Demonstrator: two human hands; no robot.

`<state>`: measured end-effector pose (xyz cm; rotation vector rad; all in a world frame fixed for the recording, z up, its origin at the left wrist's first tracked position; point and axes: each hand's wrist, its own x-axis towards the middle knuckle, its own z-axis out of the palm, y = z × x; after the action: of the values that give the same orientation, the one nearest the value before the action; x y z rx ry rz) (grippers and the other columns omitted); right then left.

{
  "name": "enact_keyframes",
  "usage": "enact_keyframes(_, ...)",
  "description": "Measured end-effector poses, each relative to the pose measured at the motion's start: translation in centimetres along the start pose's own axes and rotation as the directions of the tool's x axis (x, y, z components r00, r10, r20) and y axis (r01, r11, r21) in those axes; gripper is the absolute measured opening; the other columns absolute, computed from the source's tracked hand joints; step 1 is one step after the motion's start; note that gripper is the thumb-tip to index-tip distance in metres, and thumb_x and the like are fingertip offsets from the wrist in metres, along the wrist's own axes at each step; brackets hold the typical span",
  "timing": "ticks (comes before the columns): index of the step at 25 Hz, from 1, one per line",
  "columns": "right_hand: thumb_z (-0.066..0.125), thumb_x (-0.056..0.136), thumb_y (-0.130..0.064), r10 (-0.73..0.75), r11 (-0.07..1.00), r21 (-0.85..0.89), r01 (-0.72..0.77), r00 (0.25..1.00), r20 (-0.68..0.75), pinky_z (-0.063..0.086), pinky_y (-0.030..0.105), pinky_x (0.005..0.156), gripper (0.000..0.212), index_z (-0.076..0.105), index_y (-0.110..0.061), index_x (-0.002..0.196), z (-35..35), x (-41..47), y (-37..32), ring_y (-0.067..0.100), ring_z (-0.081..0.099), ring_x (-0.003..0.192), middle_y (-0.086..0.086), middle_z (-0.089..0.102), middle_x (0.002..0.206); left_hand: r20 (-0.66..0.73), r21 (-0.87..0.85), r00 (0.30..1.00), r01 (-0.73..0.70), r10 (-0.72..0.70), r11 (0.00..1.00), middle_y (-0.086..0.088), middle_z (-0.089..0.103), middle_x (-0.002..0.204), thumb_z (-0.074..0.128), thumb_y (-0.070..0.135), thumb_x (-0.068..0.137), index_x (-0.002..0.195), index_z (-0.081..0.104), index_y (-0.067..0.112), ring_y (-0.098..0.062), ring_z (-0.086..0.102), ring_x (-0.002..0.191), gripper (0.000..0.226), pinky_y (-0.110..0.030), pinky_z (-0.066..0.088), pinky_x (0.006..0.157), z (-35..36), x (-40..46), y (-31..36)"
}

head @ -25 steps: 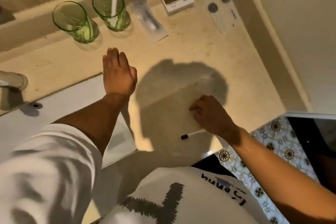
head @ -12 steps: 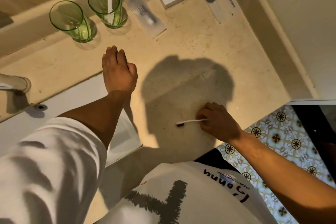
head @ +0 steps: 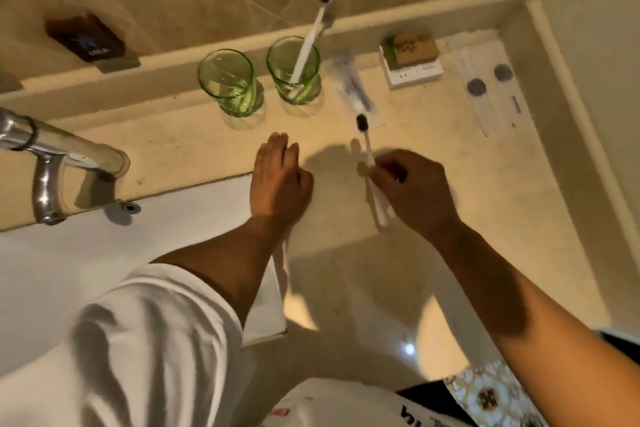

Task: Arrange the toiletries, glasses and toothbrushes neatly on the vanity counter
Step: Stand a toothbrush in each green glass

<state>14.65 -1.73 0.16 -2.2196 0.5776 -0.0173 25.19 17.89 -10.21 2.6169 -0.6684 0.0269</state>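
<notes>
My right hand (head: 414, 192) grips a white toothbrush (head: 367, 144) by its handle, dark bristle head pointing away, lifted over the beige vanity counter (head: 485, 204). My left hand (head: 278, 178) rests flat on the counter by the sink edge, fingers together, holding nothing. Two green glasses stand side by side at the back. The left glass (head: 228, 85) is empty. The right glass (head: 294, 71) holds another white toothbrush (head: 313, 28) leaning against the wall. A clear wrapped packet (head: 353, 87) lies right of the glasses.
Stacked small boxes (head: 410, 61) and a flat clear packet with two dark discs (head: 490, 87) lie at the back right. A chrome tap (head: 52, 156) overhangs the white sink (head: 104, 253) at left. A dark tag (head: 86, 40) sits on the wall ledge.
My right hand picked the toothbrush up off the counter near the front edge and carried it forward, head now pointing away. My view tilted up toward the wall. The left hand stayed put.
</notes>
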Motion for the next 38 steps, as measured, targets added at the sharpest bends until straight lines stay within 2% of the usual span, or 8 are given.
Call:
enact_keyframes(3,0.072,0.089,-0.03,-0.111,0.99,0.084,0.112,0.994,-0.019,0.045,0.004,0.066,0.008,0.069,-0.023,0.088,1.3,5.8,-5.3,-0.008,0.06,0.066,-0.018,0.061,0.071,0.003,-0.024,0.999,0.039,-0.039,0.999,-0.023,0.057,0.142,0.058,0.019,0.087,0.126,0.064,0.002,-0.04,0.047,0.138,0.043,-0.05,0.036,0.118,0.4,0.1,-0.2)
enact_keyframes(6,0.073,0.086,-0.019,-0.176,0.94,0.277,0.199,0.979,-0.108,0.055,0.031,0.065,0.01,0.07,-0.009,0.085,2.9,9.5,-9.5,0.015,0.058,0.059,-0.004,0.058,0.061,0.009,-0.003,1.0,0.017,-0.017,1.0,-0.024,0.057,0.139,0.058,0.02,0.086,0.125,0.064,0.0,-0.041,0.05,0.133,0.044,-0.051,0.04,0.113,0.6,0.0,-0.3)
enact_keyframes(10,0.072,0.085,-0.013,-0.013,0.818,0.571,0.071,0.994,-0.105,0.055,0.037,0.06,0.016,0.069,0.003,0.084,5.2,12.5,-13.1,0.023,0.065,0.058,0.01,0.065,0.061,0.02,0.003,0.999,0.036,-0.036,0.999,-0.021,0.056,0.143,0.056,0.019,0.088,0.13,0.063,0.002,-0.037,0.046,0.14,0.047,-0.048,0.033,0.119,0.6,0.1,-0.4)
enact_keyframes(13,0.071,0.088,-0.012,0.088,0.758,0.651,-0.024,0.994,-0.066,0.054,0.036,0.055,0.018,0.067,0.006,0.085,6.6,13.8,-14.1,0.028,0.069,0.06,0.015,0.071,0.065,0.046,0.012,0.998,0.05,-0.051,0.999,-0.018,0.054,0.147,0.053,0.022,0.088,0.133,0.061,0.004,-0.034,0.043,0.143,0.049,-0.044,0.027,0.124,0.8,0.0,-0.2)
enact_keyframes(20,0.068,0.086,-0.023,0.087,0.871,0.492,-0.02,0.99,-0.115,0.059,0.032,0.058,0.017,0.073,-0.01,0.076,9.1,16.0,-15.2,0.016,0.072,0.057,0.003,0.072,0.059,0.03,-0.035,0.998,0.049,-0.048,0.998,-0.016,0.054,0.147,0.053,0.021,0.087,0.134,0.06,0.004,-0.032,0.041,0.145,0.05,-0.046,0.03,0.122,1.2,0.0,-0.6)
enact_keyframes(24,0.071,0.084,-0.023,0.02,0.915,0.403,0.007,0.998,-0.063,0.049,0.022,0.05,0.016,0.072,-0.014,0.071,10.7,16.1,-15.5,0.011,0.069,0.05,-0.006,0.068,0.053,0.026,-0.055,0.999,0.041,-0.039,0.998,-0.016,0.055,0.145,0.055,0.021,0.088,0.133,0.06,0.003,-0.031,0.042,0.144,0.048,-0.046,0.033,0.121,1.3,0.0,-0.7)
enact_keyframes(29,0.066,0.085,-0.022,-0.071,0.957,0.277,0.084,0.996,-0.057,0.045,0.039,0.058,0.033,0.064,-0.004,0.057,12.0,16.5,-15.2,0.019,0.047,0.052,0.012,0.058,0.054,0.034,-0.059,0.998,0.052,-0.05,0.997,-0.014,0.053,0.147,0.056,0.022,0.09,0.137,0.058,0.002,-0.028,0.04,0.145,0.052,-0.045,0.033,0.12,1.4,0.0,-0.7)
enact_keyframes(38,0.073,0.081,-0.02,0.036,0.953,0.304,-0.012,0.997,-0.074,0.055,0.043,0.061,0.029,0.069,-0.006,0.056,11.6,16.9,-15.4,0.033,0.063,0.053,0.008,0.064,0.053,0.037,-0.04,0.997,0.07,-0.068,0.997,-0.011,0.054,0.148,0.053,0.026,0.092,0.136,0.059,0.007,-0.024,0.04,0.147,0.049,-0.04,0.027,0.126,1.7,-0.2,-0.8)
